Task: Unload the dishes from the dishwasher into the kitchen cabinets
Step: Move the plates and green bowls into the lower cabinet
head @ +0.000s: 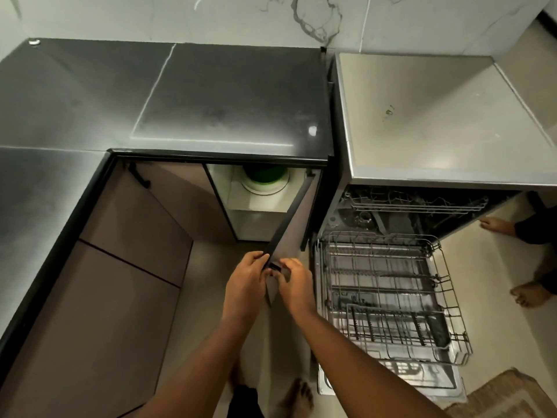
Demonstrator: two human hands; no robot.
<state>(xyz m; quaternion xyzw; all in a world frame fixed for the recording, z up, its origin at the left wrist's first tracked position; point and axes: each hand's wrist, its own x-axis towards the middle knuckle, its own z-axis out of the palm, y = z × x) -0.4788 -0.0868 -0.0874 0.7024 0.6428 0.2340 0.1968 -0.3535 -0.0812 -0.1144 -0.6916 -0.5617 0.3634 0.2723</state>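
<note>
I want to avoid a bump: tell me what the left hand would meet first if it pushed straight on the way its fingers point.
The left hand points up and right at the cabinet door, whose edge its fingers already touch, so it meets that first.

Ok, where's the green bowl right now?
In the head view, the green bowl sits upper centre on the top shelf of the open cabinet, under the dark countertop, left of the dishwasher.
</note>
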